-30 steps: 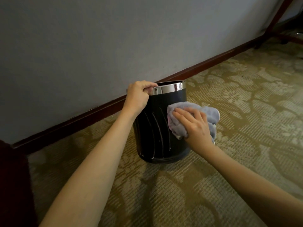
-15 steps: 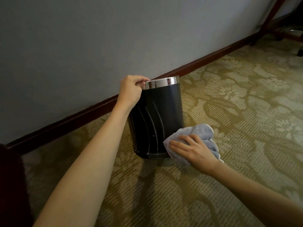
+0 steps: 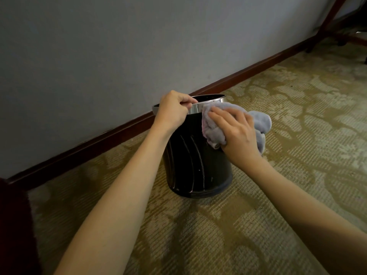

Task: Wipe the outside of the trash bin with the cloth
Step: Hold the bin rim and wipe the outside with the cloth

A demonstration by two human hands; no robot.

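A: Starting nearest us, what are the two arms doing?

B: Both are reaching forward over the patterned carpet [image 3: 228,225] toward the trash bin [image 3: 196,165]. The right hand [image 3: 236,132] is lying flat, fingers nearly straight and spread, pressing the cloth [image 3: 258,120] against the bin's upper right side, just under the rim. The left hand [image 3: 171,111] is curling round the chrome rim band [image 3: 210,103] on the left, thumb on the outside, gripping it to steady the bin.

A: And where is the bin sitting?

B: It is standing on the carpet, near the dark wooden baseboard [image 3: 119,132] and the grey wall [image 3: 119,46] beyond, and it is leaning a little (its base looks pushed to the right of its top).

A: How far along is the wiping, would you say?

B: Midway, I am judging. The cloth is working the top of the right face, touching the rim band; the black front below it is showing pale curved streaks and a few specks, so that part seems to be awaiting a pass or drying. The far side, facing the wall, is hidden, so I cannot tell its state.

A: How is the bin looking otherwise?

B: It is a round black bin with ribbed sides, glossy, open-topped, with a bright metal band. The cloth is bunched, pale lilac-grey, with a pinkish edge.
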